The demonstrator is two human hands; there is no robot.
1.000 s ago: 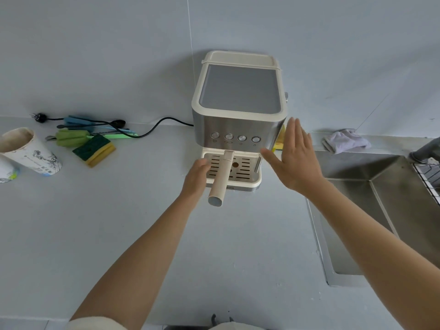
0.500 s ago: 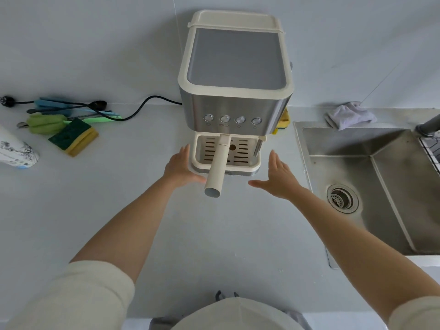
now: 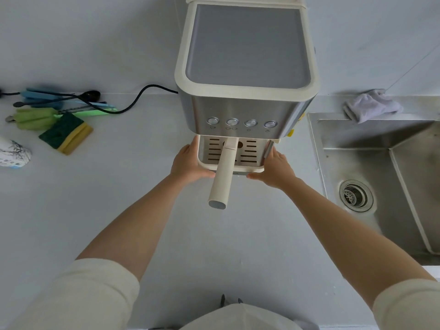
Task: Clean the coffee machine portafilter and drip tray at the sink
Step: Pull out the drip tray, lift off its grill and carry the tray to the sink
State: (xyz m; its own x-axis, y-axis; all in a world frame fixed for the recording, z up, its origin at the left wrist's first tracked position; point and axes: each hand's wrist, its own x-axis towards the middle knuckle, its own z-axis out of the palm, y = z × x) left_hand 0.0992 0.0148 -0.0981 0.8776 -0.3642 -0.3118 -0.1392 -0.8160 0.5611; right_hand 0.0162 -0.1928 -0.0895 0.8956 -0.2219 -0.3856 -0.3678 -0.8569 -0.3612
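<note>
At the bottom of the frame, two cream sleeves give way to bare forearms that reach up across the pale grey surface [image 3: 119,198] toward the centre. The left hand [image 3: 188,164] clasps the left front corner of the drip tray [image 3: 247,168], its fingers lying along the side and its thumb across the front edge; the right hand [image 3: 276,166] grips the right front corner in the same way. The drip tray, cream-rimmed with a slotted grate, sits at the foot of the coffee machine [image 3: 245,67]. Between the hands, the portafilter [image 3: 222,175] projects from under the machine's front, and its long cream handle points down the frame over the tray. Above it, four round buttons [image 3: 232,121] run along the steel front panel, and the machine's grey top with its cream border fills the upper centre. At the right of the frame is a steel sink [image 3: 357,144] with a round drain [image 3: 356,195], and a crumpled pale cloth [image 3: 371,106] lies on its far rim. At the left, a green and yellow sponge [image 3: 66,133] lies beside a green brush [image 3: 33,117] and some blue and green utensils, a printed cup [image 3: 13,153] sits at the left edge, and a black power cord [image 3: 138,101] curves along the wall to the machine.
</note>
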